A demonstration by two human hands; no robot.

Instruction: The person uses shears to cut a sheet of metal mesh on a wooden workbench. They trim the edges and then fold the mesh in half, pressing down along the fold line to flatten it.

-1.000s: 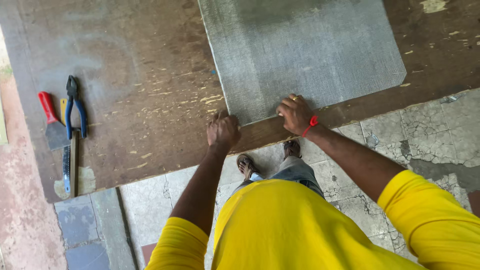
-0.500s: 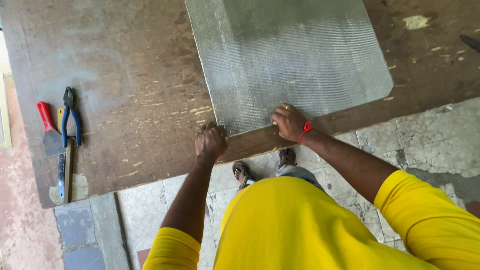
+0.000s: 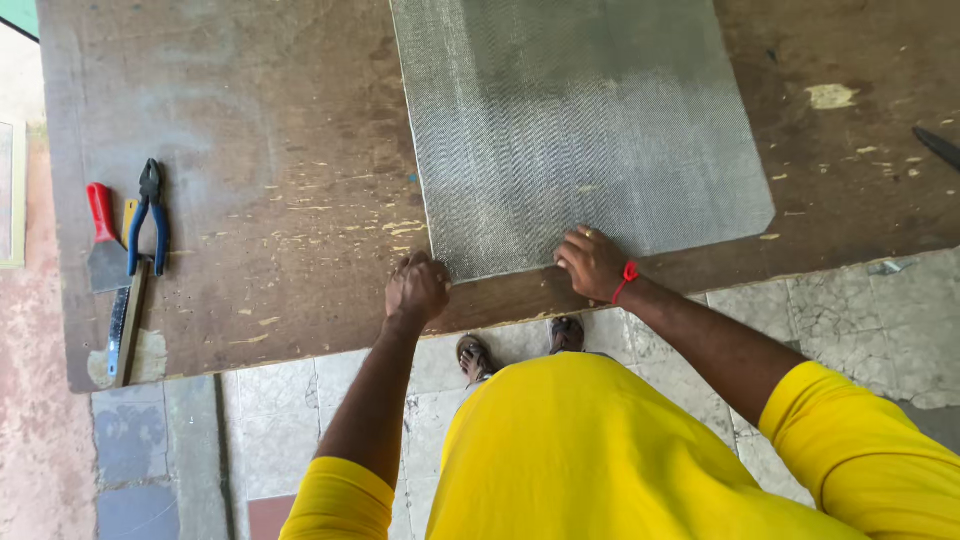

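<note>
My left hand [image 3: 417, 288] is curled shut at the near corner of the grey mesh sheet [image 3: 580, 130], right hand [image 3: 592, 262] pressing its edge flat on the wooden board [image 3: 260, 200]. The sheet looks uncut; the pliers [image 3: 148, 215] lie untouched.

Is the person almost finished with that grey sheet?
Done: the grey sheet lies flat on the brown board. In hand: the left hand is at its near corner and the right hand presses its near edge. The pliers and scraper lie untouched, so any tool work remains.
</note>
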